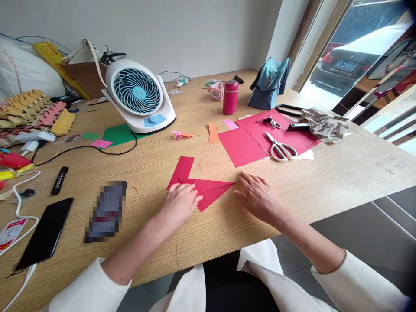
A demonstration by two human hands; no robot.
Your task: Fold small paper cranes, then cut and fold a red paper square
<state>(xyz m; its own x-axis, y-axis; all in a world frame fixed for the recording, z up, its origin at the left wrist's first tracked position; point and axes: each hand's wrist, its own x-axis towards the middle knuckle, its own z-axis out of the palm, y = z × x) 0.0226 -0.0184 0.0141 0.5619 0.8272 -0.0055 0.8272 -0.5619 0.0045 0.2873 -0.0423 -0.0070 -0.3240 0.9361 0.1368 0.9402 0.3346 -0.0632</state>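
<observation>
A folded red paper point(212, 191) lies on the desk in front of me, with its narrow point toward the right. My left hand point(182, 200) rests on its wide left end, fingers bent and pressed onto it. Just beyond that hand is a red paper strip point(182, 169), which meets or overlaps the folded piece. At the pointed tip, my right hand point(256, 194) lies palm down on the wood with its fingers stretched out, holding nothing. Parts of the paper under my left hand are hidden.
White-handled scissors point(282, 151) lie on red sheets point(242, 146) at the right, near crumpled paper point(325, 125). Behind stand a fan point(138, 95), a pink flask point(230, 97) and a blue bag point(269, 84). A phone point(45, 234) and a marker point(60, 180) lie at the left.
</observation>
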